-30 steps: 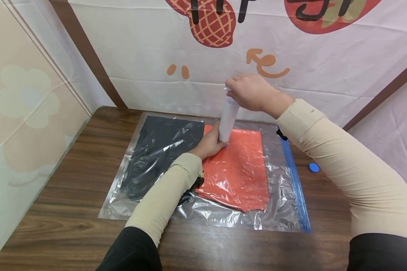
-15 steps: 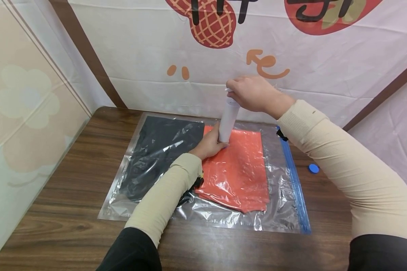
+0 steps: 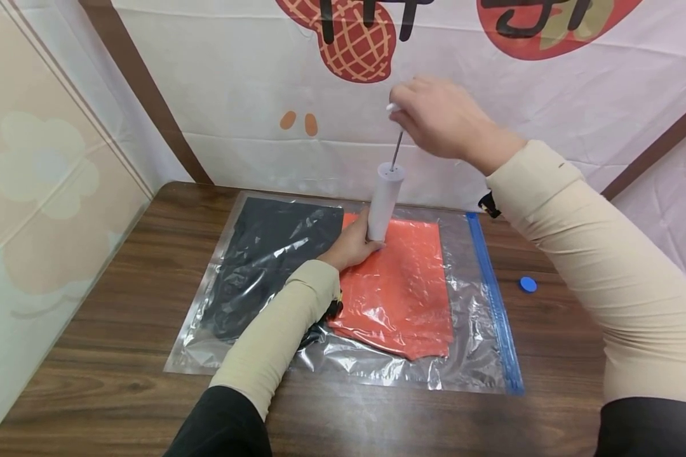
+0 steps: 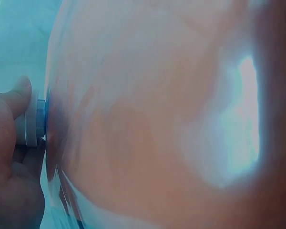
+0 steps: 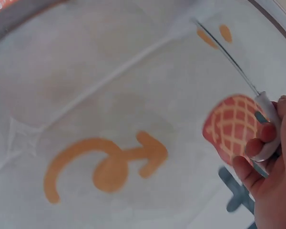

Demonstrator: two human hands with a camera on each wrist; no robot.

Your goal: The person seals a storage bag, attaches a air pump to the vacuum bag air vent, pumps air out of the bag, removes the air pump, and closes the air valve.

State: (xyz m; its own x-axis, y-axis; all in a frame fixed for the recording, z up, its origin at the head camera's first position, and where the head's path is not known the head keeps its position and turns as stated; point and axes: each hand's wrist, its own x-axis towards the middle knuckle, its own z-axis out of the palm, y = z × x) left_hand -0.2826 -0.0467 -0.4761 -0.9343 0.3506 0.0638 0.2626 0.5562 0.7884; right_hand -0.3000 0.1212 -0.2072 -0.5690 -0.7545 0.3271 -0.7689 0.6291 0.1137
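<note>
A white hand pump (image 3: pixel 385 197) stands slightly tilted over a clear vacuum storage bag (image 3: pixel 474 336). My left hand (image 3: pixel 351 244) grips the pump's lower end. In the left wrist view, the pump's foot (image 4: pixel 32 119) meets a blue valve (image 4: pixel 42 118) on the bag's film. Above the barrel, my right hand (image 3: pixel 440 117) grips the white pump handle (image 5: pixel 270 126), fingers curled round it. A thin metal rod (image 3: pixel 397 151) shows between handle and barrel. Inside the bag lie a folded dark cloth (image 3: pixel 280 247) and a folded orange-red cloth (image 3: pixel 406 285), side by side.
The bag lies on a brown wooden table (image 3: pixel 108 343), its blue zip edge (image 3: pixel 494 304) at the right. Right of that edge is a small round blue cap (image 3: pixel 528 284). A printed white curtain (image 3: pixel 234 76) hangs right behind the table.
My right hand has risen and moved slightly right, drawing the pump handle up out of the barrel so the rod shows. The left hand and the bag have stayed put.
</note>
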